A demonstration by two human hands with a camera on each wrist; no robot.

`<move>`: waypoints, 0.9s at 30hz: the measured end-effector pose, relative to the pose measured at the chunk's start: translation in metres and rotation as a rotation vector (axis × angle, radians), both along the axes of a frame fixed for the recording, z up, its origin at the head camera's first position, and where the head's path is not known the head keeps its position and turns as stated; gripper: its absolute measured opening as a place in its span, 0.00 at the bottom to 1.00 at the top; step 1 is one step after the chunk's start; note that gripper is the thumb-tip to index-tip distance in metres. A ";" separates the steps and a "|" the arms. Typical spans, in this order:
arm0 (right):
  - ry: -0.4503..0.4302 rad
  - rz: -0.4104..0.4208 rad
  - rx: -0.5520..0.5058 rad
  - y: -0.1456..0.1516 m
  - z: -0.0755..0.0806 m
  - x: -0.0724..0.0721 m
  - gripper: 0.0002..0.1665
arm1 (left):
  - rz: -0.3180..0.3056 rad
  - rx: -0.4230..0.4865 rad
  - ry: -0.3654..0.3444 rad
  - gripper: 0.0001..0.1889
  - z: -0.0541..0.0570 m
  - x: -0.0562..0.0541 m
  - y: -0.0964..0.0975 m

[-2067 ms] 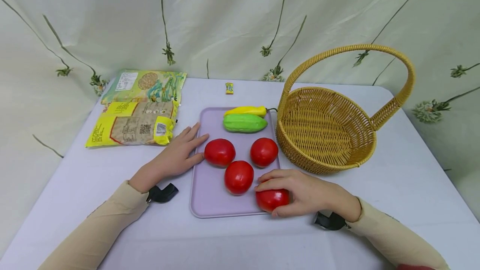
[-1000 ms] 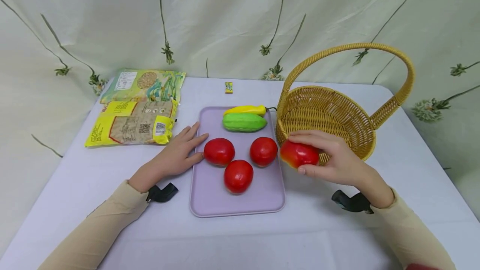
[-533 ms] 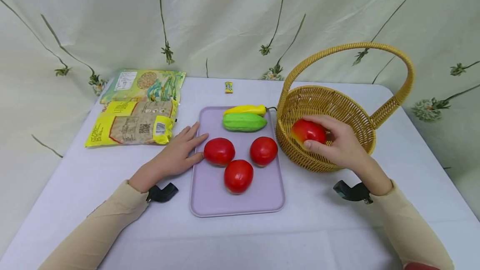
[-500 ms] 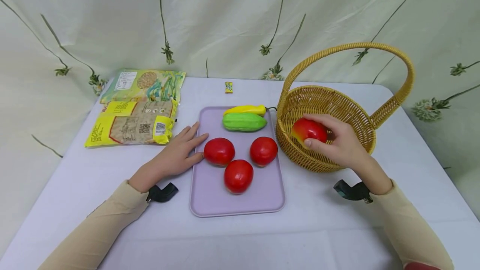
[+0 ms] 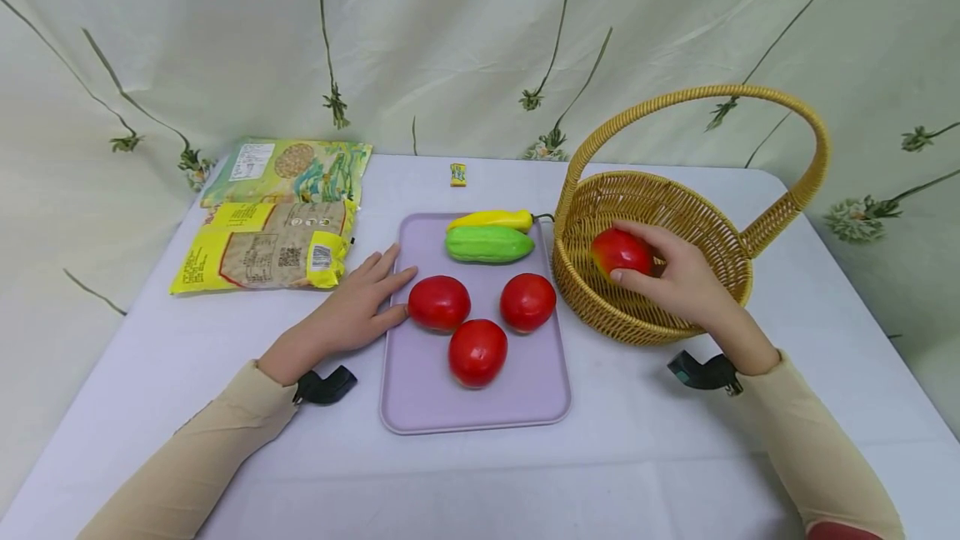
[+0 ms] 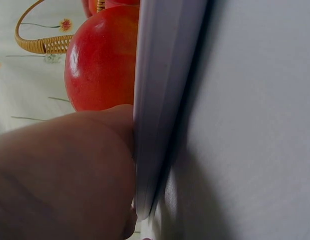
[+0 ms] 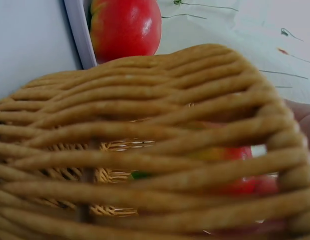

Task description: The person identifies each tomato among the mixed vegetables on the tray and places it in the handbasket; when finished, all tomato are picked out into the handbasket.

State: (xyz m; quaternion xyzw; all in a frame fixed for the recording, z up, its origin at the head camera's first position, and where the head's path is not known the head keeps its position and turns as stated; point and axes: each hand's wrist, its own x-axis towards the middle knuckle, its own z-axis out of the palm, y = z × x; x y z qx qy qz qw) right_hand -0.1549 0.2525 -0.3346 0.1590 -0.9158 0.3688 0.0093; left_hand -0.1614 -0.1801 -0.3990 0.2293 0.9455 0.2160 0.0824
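Observation:
My right hand [image 5: 690,280] reaches over the basket's near rim, thumb and fingers round a red mango-like fruit [image 5: 622,252] with a yellow-green patch. The fruit is inside the wicker basket [image 5: 622,325]; whether it touches the bottom I cannot tell. In the right wrist view, the basket wall [image 7: 144,112] mostly hides it. My left hand [image 5: 360,307] lies with spread fingers at the left edge of the lilac tray [image 5: 480,415], thumb close to a red fruit [image 5: 439,303]. Two more red fruits, one nearer [image 5: 477,353] and one to the right [image 5: 528,302], rest on the tray.
A green ridged vegetable [image 5: 490,245] and a yellow pepper [image 5: 491,221] lie at the tray's far end. Two food bags, one yellow [image 5: 266,247] and one green [image 5: 288,172], lie left. A small yellow packet [image 5: 458,175] sits behind. The basket's tall handle [image 5: 705,94] arches up.
My right hand has carried the red fruit from the tray's near right corner over the rim and lower into the basket. My left hand has stayed at the tray's edge.

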 end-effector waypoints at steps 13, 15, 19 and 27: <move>-0.106 0.019 0.109 0.001 -0.011 -0.011 0.37 | -0.002 0.001 -0.007 0.32 -0.001 -0.001 -0.001; -0.115 0.019 0.123 0.001 -0.012 -0.011 0.37 | -0.001 0.000 -0.010 0.32 -0.001 -0.001 -0.001; -0.141 0.011 0.149 0.001 -0.012 -0.011 0.38 | 0.001 0.001 -0.013 0.32 0.000 -0.001 0.000; -0.184 0.054 0.169 0.001 -0.014 -0.012 0.36 | 0.008 0.002 -0.020 0.32 0.001 0.000 0.001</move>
